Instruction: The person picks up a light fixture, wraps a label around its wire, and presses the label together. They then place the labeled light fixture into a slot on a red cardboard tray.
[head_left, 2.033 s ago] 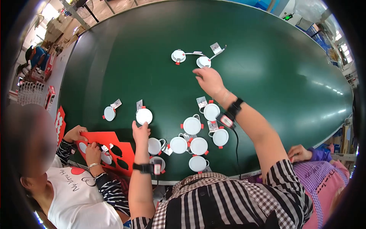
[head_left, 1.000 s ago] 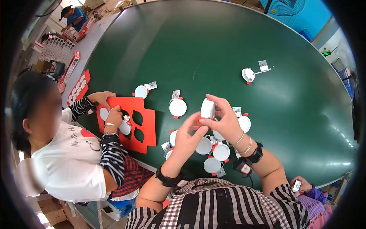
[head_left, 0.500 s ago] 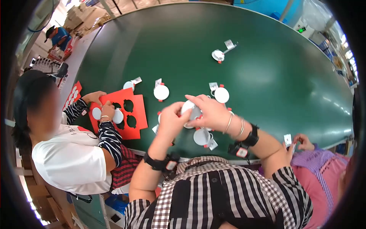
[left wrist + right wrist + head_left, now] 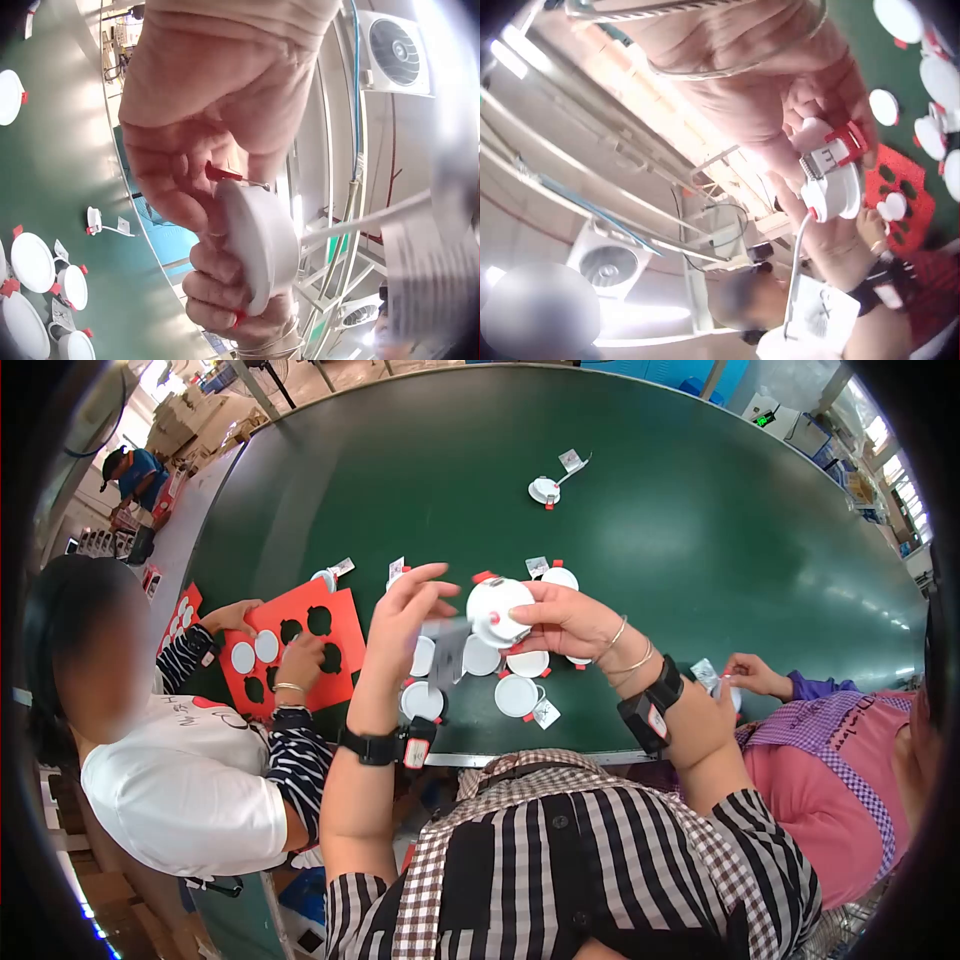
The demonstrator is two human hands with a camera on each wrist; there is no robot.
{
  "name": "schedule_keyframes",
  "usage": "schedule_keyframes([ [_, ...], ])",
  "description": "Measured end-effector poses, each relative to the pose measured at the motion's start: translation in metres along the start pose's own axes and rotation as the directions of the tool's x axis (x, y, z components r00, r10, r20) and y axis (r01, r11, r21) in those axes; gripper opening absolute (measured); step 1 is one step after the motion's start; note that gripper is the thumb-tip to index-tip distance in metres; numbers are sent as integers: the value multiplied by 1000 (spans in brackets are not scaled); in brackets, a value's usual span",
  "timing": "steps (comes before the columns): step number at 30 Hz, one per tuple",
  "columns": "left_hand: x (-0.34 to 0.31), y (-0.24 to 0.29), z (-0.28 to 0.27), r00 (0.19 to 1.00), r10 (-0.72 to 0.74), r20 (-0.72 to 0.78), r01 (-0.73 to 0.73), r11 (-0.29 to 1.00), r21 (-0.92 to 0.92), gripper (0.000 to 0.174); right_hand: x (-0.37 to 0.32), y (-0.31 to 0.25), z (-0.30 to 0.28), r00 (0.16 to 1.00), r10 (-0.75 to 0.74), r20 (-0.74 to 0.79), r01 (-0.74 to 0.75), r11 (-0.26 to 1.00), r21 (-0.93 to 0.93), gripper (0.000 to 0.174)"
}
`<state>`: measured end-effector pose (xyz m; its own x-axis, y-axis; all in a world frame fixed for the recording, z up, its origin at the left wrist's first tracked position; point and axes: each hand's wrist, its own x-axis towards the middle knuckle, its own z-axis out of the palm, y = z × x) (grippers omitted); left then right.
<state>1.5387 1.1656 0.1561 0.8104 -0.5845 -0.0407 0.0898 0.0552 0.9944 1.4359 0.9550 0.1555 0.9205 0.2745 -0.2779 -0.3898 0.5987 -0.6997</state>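
Note:
A round white downlight (image 4: 497, 610) with red clip ends is tilted up off the table, its back facing the head camera. My right hand (image 4: 572, 622) grips its edge, thumb laid on the back. A white cord and a printed tag (image 4: 825, 315) hang from it, the tag blurred in the head view. My left hand (image 4: 400, 622) is raised just left of the downlight, fingers loosely extended, nothing held in them. In the left wrist view, a red clip (image 4: 223, 173) overlaps the left fingers. Several more downlights, such as one white disc (image 4: 516, 696), lie below my hands.
A single downlight (image 4: 544, 490) lies farther out on the green table (image 4: 400, 470). At left, another person's hand (image 4: 303, 660) works over a red sheet with round cutouts (image 4: 345, 622). A person at right holds a small tagged piece (image 4: 706, 674).
My right hand took one of the two far downlights and brought it in front of me. Both hands turned it, then my left hand moved away to its left side, leaving it in the right.

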Motion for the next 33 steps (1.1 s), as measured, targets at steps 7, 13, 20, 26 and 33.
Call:
schedule_keyframes([
  [7, -49, -4, -5, 985, 141, -99, -152, 982, -114, 45, -7, 32, -3, 963, -80, -258, 116, 985, 126, 42],
  [13, -42, 45, -21, 970, 241, -29, -228, 945, 235, 34, -14, 36, 26, 967, -48, -252, 22, 994, -104, 54],
  [20, -63, 69, -34, 999, 31, 38, -34, 996, 78, 10, -24, 29, 44, 985, -145, 96, 170, 921, -350, 81],
  [26, -76, 83, -28, 978, -63, 198, 57, 998, 35, 11, -20, 19, 46, 909, 309, 279, -166, 884, -437, 75],
  [33, -87, 88, -26, 955, -160, 249, 50, 916, 398, 9, -12, 29, 36, 872, 435, 225, -111, 624, -773, 62],
])
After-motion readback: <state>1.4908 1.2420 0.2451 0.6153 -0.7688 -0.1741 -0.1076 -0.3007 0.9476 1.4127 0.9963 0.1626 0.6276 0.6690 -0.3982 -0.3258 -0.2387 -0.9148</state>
